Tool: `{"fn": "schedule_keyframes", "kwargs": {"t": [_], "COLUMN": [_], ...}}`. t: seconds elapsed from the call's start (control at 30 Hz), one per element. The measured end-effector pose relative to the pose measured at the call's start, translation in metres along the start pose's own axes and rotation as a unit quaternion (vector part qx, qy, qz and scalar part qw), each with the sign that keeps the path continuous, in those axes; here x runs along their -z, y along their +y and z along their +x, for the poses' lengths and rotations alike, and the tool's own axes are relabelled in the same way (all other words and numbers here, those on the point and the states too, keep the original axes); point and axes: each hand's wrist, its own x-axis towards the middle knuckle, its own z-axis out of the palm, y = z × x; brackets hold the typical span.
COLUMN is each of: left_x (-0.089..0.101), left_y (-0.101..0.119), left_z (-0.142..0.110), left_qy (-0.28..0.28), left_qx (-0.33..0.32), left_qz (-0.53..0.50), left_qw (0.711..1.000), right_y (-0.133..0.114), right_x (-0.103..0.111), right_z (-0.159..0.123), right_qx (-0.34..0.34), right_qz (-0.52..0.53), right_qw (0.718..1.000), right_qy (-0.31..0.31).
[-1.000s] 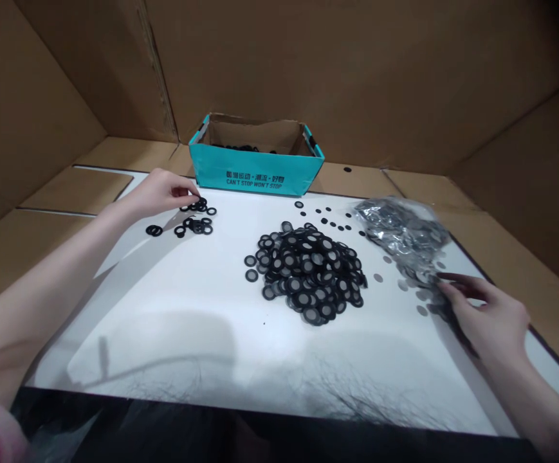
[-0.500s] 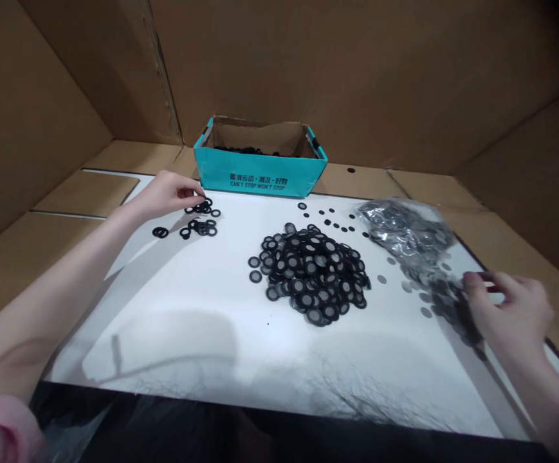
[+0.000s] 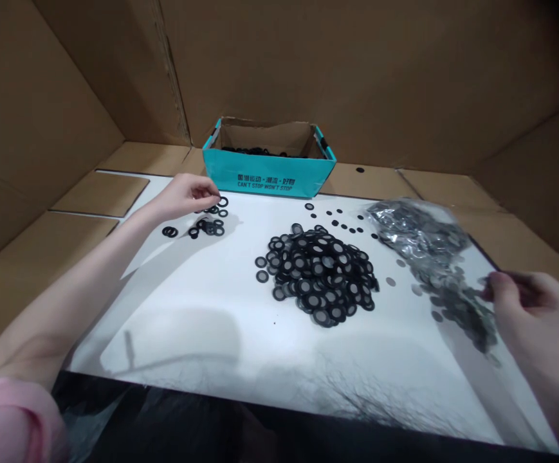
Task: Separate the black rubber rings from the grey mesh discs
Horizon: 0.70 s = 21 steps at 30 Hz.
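My left hand (image 3: 190, 194) is closed in a pinch at the far left of the white board, with a black ring (image 3: 223, 201) at its fingertips. Just below it lie loose black rings (image 3: 210, 226) in a small cluster. My right hand (image 3: 534, 315) is closed at the right edge, thumb against fingers, with the edge of a small grey disc (image 3: 484, 281) showing at the tips. Beside that hand, grey discs (image 3: 467, 318) spill from a clear plastic bag (image 3: 414, 231). Between the hands sits a heap of black rings with grey centres (image 3: 318, 276).
A turquoise box (image 3: 269, 173) with black pieces inside stands at the back. Several small black discs (image 3: 344, 226) are scattered behind the heap. Cardboard walls (image 3: 332, 71) enclose the white board (image 3: 187, 289). Black material (image 3: 173, 424) lies along the near edge.
The view has shifted slightly, so the scene sits further right. My right hand has drawn away from the grey discs, its fingers closer together. My left hand stays over the rings.
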Motion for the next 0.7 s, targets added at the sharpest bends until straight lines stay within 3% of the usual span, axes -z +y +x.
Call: {"fn": "schedule_keyframes", "kwargs": {"t": [0.13, 0.23, 0.4, 0.53, 0.7], "left_x": [-0.004, -0.009, -0.019, -0.024, -0.022], "left_y": [0.022, 0.043, 0.079, 0.099, 0.109], "left_z": [-0.002, -0.007, -0.021, -0.031, -0.037], "left_qy": [-0.02, -0.04, -0.11, -0.162, -0.192], "left_qx": [-0.005, -0.018, -0.025, -0.019, -0.016], "left_qz": [-0.087, -0.159, -0.319, -0.381, -0.381], "left_qw": [0.996, 0.986, 0.941, 0.91, 0.904], "right_y": [-0.039, -0.08, -0.152, -0.192, -0.208], "right_x": [0.004, 0.005, 0.0, -0.008, -0.018], "right_z": [-0.02, -0.04, -0.072, -0.092, -0.104], "right_qx": [0.06, 0.113, 0.274, 0.31, 0.279], "right_qz": [0.098, 0.174, 0.276, 0.333, 0.394], "right_qw": [0.993, 0.974, 0.895, 0.85, 0.842], "right_qy": [-0.022, -0.093, -0.218, -0.267, -0.239]}}
